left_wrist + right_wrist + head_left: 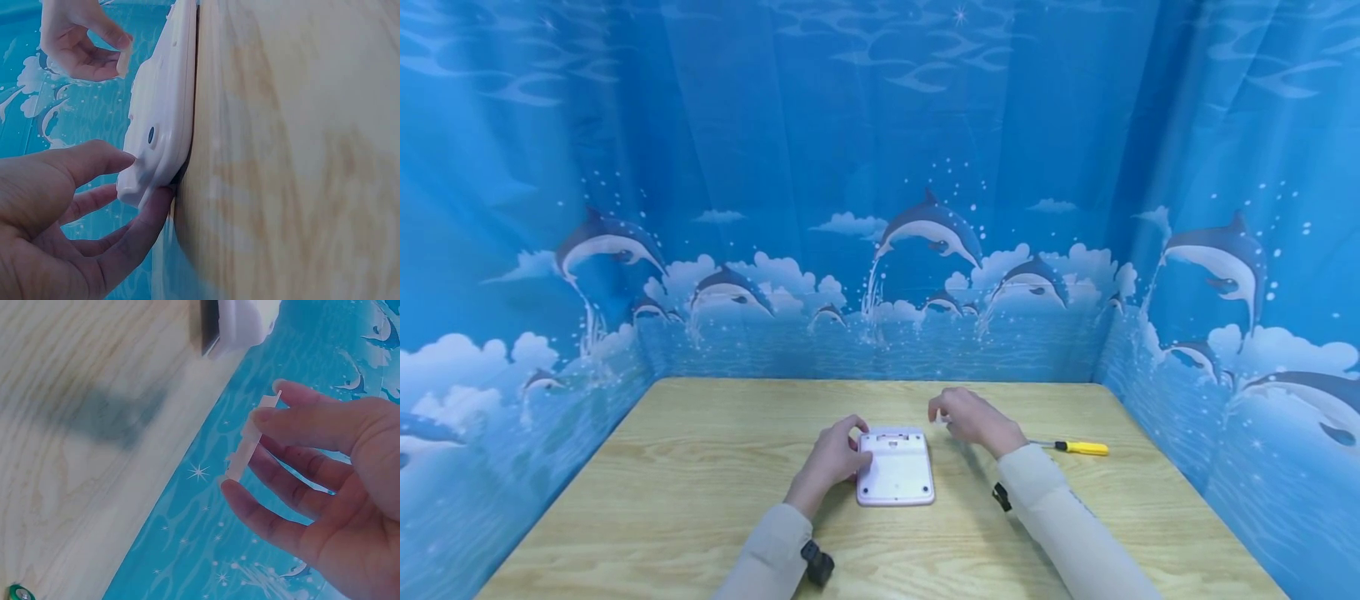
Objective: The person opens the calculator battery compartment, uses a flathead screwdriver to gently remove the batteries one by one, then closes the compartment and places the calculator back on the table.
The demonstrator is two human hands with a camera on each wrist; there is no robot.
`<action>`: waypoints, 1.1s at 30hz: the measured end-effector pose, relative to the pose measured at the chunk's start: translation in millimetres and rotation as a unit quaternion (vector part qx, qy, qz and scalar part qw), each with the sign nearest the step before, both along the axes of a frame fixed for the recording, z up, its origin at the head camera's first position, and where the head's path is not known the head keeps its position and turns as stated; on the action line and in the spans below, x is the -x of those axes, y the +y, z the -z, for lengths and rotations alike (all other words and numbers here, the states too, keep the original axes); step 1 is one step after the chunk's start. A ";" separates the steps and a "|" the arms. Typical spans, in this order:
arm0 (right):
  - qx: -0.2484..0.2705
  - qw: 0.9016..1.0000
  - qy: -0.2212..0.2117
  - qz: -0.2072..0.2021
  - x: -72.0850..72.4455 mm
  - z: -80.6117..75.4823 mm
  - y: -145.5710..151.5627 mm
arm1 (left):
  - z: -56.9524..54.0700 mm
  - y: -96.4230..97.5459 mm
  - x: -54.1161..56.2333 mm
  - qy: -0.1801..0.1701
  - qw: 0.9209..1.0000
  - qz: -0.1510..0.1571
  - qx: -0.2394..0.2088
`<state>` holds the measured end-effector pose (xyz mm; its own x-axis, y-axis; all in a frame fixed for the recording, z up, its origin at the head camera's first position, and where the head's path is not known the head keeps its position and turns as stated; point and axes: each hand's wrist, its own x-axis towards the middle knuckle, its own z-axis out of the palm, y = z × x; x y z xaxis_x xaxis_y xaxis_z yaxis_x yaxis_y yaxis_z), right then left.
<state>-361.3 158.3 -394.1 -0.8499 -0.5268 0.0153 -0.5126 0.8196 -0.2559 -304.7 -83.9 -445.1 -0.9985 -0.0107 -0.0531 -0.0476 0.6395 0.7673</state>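
Device (pixel 895 483), white with a pinkish rim: one, back upward on the wooden table (pixel 715 483), between the two hands. Dark round spots at its corners. Recess (pixel 892 438) in its back, near the far edge; contents too small to tell.

Left hand (pixel 831 457): grasping the device by its left side, thumb on the back, a finger at the lower edge, the others spread beside it.

Right hand (pixel 973 417): raised, well apart from the left, beyond the device's right side; pinching a small white plastic piece (pixel 244 453) between thumb and fingers, the fingers bent only partway.

Screwdriver (pixel 1082 448), yellow handle, metal shaft: lying on the table to the right of the right hand, shaft partly behind the arm; seen in the head view alone.

Right wrist view only: green round item (pixel 22 592) with a metal-coloured end, cut off at the lower left corner; the plastic piece's notched, stepped outline also shows clearly. Left wrist view: the finger at the device's lower edge, hidden from the head camera.

Curtain (pixel 820 150), blue, dolphin print: around the table.
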 end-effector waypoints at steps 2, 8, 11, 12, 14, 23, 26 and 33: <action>0.003 1.000 -0.001 -0.003 -1.0 -0.9 -1.5 | 0.2 0.0 0.0 0.003 1.000 0.001 0.000; -0.003 1.000 0.001 -0.009 -3.5 -2.4 -5.8 | 0.0 0.6 0.2 0.002 1.000 0.001 0.000; -0.009 1.000 0.006 -0.012 -4.4 -2.8 -7.5 | -0.2 0.8 0.9 -0.003 1.000 0.001 -0.002; -0.010 1.000 0.007 -0.012 -4.7 -2.9 -8.1 | -0.1 0.7 1.2 -0.004 1.000 0.001 -0.002; -0.009 1.000 0.007 -0.011 -5.7 -3.4 -9.2 | -0.1 0.5 1.4 -0.004 1.000 0.001 -0.003; -0.013 1.000 0.002 -0.018 -6.6 -5.4 -12.4 | 1.3 -0.7 3.8 -0.001 1.000 0.004 -0.005; -0.014 1.000 -0.002 -0.022 -6.2 -5.2 -13.2 | 0.7 -1.0 4.0 -0.003 1.000 0.002 -0.006; -0.009 1.000 0.000 -0.030 -8.2 -4.6 -16.0 | 1.9 -0.2 3.3 -0.005 1.000 -0.003 -0.004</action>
<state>-353.1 142.2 -389.5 -0.8164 -0.5775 0.0051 -0.5613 0.7914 -0.2421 -307.9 -84.0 -447.0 -0.9979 -0.0156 -0.0636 -0.0591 0.6337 0.7713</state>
